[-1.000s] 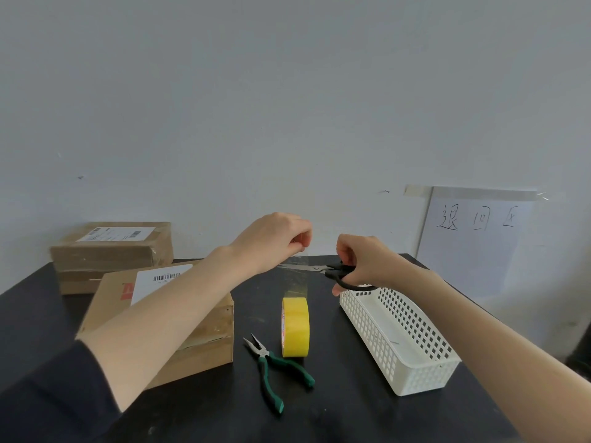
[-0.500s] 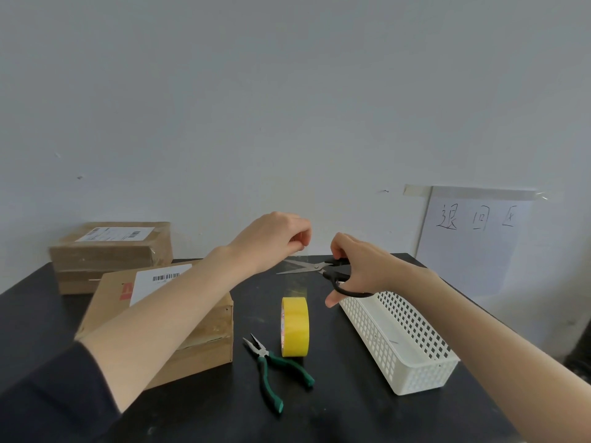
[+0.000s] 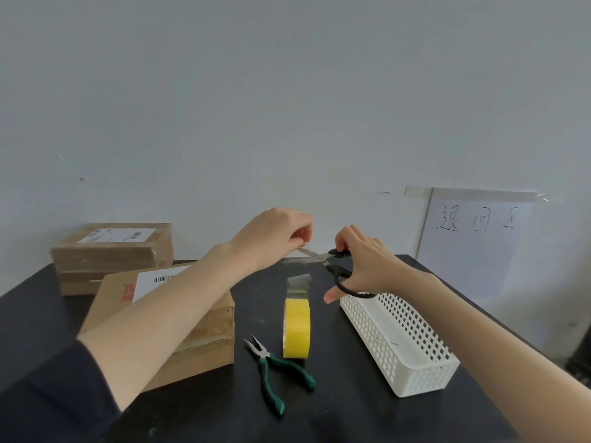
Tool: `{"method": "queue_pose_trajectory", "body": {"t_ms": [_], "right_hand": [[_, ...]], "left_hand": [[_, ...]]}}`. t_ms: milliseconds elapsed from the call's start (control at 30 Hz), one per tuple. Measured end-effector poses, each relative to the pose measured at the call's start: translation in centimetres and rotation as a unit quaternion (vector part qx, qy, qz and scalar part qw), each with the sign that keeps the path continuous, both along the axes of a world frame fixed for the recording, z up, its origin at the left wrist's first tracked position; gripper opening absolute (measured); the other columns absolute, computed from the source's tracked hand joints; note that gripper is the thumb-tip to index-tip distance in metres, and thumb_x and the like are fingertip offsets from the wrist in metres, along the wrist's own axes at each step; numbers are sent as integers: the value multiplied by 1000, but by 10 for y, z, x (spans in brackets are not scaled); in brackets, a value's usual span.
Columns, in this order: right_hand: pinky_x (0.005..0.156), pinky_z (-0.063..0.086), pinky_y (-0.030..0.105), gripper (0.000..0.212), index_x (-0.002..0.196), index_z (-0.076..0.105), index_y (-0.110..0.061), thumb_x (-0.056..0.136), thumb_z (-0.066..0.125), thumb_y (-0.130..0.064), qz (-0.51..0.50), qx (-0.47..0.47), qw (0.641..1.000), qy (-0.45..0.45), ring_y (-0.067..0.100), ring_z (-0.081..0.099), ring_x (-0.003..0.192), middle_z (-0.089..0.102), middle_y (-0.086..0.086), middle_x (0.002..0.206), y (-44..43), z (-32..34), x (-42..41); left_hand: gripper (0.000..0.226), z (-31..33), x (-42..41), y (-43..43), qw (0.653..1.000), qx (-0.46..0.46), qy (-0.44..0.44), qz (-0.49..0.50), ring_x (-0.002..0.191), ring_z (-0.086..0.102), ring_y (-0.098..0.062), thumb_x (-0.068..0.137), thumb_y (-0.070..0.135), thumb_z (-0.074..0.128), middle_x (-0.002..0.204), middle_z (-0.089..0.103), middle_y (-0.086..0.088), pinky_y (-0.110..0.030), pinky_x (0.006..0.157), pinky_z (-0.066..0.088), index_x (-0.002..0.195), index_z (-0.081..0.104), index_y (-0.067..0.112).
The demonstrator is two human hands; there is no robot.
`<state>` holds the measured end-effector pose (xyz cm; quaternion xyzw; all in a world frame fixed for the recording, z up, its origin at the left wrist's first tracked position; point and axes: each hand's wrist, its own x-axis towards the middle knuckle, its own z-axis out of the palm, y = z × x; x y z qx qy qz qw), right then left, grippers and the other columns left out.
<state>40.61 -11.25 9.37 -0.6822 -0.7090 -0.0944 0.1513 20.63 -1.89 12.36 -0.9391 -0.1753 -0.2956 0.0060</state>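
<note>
One black table [image 3: 351, 414], bearing upright tape roll [image 3: 296, 327], meets grey wall [image 3: 287, 107].

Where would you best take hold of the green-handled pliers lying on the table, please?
I'd grip the pliers by both green handles just behind the pivot, where they sit closest, fingers coming down from above on the near side. They lie flat on the table, jaws pointing away, handles splayed towards the person, and the tape roll stands close by the right-hand handle.
</note>
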Motion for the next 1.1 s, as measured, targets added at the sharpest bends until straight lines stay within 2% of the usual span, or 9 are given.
{"method": "queue_pose_trajectory", "body": {"t_ms": [67,233,400,567,733,967,1067,1100], "right_hand": [[78,37,32,87,99,36,-21,44,82,-72,-2,16,1000,15,19,45,83,40,-6,99,1,7,2],[78,31,29,87,102,37,-20,47,83,-68,-11,-7,1000,1,7,37,78,39,-7,101,-1,14,5],[79,32,30,85,102,37,-21,48,84,-67,-12,-29,999,1,14,40,83,39,-6,103,-4,10,2],[73,29,28,85,101,34,-23,49,83,-68,-14,-41,999,4,15,39,79,37,-6,102,-6,9,2],[76,29,28,86,101,33,-22,49,83,-68,-8,-48,999,0,2,33,72,36,-4,103,-7,8,1],[79,31,30,87,101,32,-22,48,81,-72,-12,-65,997,-26,5,36,73,37,-4,104,-7,3,-2],[81,34,30,88,101,33,-27,44,78,-76,-22,-112,989,-91,15,46,83,39,-7,103,-10,-12,0],[81,34,30,86,101,33,-28,45,78,-77,-21,-119,990,-74,14,46,82,38,-8,102,-13,-20,1]], "left_hand": [[9,0,0,1,1000,0,-3,-2,76,55,-12,87,9,60,83,59,9,-35,73,50,84,62,17],[9,0,2,0,1000,7,-15,-9,76,54,-12,86,9,60,81,58,11,-32,71,49,84,62,17],[9,-4,4,2,999,14,-33,-11,77,53,-11,86,6,56,83,59,8,-28,70,47,84,60,15],[9,-7,3,3,998,22,-50,-6,77,51,-10,88,6,56,84,59,6,-22,69,42,86,60,14],[9,-8,3,3,999,28,-46,-7,78,51,-11,89,6,55,83,59,6,-23,70,44,87,59,14],[9,-11,3,3,998,38,-46,1,80,52,-14,89,6,55,85,59,4,-28,73,45,87,58,14],[7,5,-2,4,989,56,-132,27,79,53,-19,87,3,57,84,60,-2,-30,73,43,86,58,11],[8,14,-5,6,985,56,-162,30,77,53,-19,85,3,58,83,60,-2,-30,72,42,85,59,10]]}}
